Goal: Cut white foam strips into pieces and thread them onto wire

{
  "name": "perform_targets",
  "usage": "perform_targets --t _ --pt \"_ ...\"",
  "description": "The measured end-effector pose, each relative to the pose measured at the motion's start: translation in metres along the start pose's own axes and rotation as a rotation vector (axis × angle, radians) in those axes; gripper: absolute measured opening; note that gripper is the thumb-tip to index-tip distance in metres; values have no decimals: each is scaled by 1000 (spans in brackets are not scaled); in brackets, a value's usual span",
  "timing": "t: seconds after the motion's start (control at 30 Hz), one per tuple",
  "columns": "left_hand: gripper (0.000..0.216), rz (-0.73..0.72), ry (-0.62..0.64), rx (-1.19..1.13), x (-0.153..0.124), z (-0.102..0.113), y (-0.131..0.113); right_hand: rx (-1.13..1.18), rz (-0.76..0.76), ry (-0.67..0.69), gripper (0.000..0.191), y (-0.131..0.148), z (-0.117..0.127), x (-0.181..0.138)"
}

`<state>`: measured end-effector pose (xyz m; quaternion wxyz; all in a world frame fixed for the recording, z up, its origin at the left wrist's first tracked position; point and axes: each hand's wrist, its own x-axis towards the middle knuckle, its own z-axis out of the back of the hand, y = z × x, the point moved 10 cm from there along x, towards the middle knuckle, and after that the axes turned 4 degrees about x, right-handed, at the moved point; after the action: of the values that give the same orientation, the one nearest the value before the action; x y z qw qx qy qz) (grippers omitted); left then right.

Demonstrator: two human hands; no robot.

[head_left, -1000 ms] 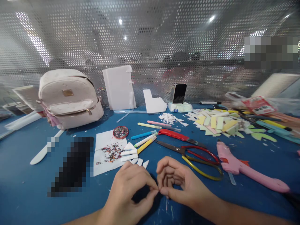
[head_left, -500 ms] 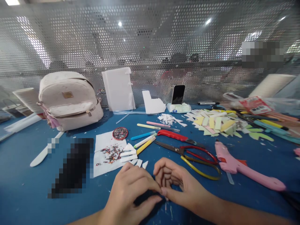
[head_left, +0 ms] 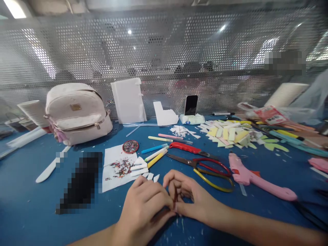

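Toward the near edge of the blue table point(head_left: 38, 212), midway between its left and right edges, the left hand point(head_left: 146, 206) and the right hand point(head_left: 196, 201) come together, thumbs and fingertips meeting. The left is bent over with its back upward; the right curls its fingers inward, leaving a hollow above the thumb. Whether either one pinches something cannot be told (the meeting fingertips hide whatever may be between them), so the grip on both sides remains unclear.

Nearest to them are small white pieces point(head_left: 150, 176), just beyond the left hand's knuckles on the side of the far edge. Beside these, white strips point(head_left: 139, 167) lie across the right border of a white sheet point(head_left: 109, 157), which carries scattered glitter point(head_left: 121, 168) and, at its far right corner, a round red-rimmed dish point(head_left: 130, 147). A yellow marker point(head_left: 157, 158) points away from the strips, next to a blue marker point(head_left: 155, 148).

Scissors point(head_left: 189, 161) lie beyond the right hand, with a red-handled knife point(head_left: 186, 148) behind them. A pink glue gun point(head_left: 263, 181) rests nearer the table's right edge, and a pile of pale cut pieces point(head_left: 230, 133) lies beyond it. Along the far edge stand a backpack point(head_left: 77, 116), a white board point(head_left: 129, 100) and a phone point(head_left: 191, 105).
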<state>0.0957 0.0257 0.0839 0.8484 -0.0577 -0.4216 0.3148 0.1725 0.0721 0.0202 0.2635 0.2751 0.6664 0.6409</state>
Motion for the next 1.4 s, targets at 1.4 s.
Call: perform_targets --t 1.4 --pt "10 91 -9 -71 0 4 17 211 -46 -86 37 -6 9 -2"
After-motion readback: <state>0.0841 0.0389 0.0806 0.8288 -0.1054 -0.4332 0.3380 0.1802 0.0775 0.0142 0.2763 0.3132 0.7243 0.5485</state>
